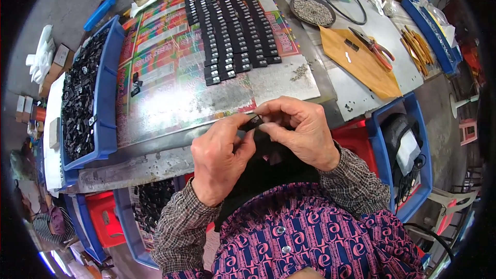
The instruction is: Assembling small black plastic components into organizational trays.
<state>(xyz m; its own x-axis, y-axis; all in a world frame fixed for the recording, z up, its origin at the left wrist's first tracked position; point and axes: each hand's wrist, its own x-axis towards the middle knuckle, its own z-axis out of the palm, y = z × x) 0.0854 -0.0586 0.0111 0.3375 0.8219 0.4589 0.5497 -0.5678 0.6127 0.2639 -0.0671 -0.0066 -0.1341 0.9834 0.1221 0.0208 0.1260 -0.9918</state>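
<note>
Just past the table's near edge, my left hand (219,157) pinches a small black plastic part (252,123) between thumb and forefinger. My right hand (305,132) has its thumb and fingertips closed together at the right end of that part. Whether a tiny piece sits in the right fingertips is too small to tell. On the table beyond, similar black parts with silvery bits (227,36) lie in several long rows. A few loose black parts (136,85) rest further left on the colourful printed sheet (160,93).
A blue bin (107,137) heaped with black parts stands at the left. On the right are a dish of small metal pieces (312,11), pliers (380,54) on brown paper (336,46), and a blue crate (421,160) below table height. Tiny metal bits (299,72) lie scattered nearby.
</note>
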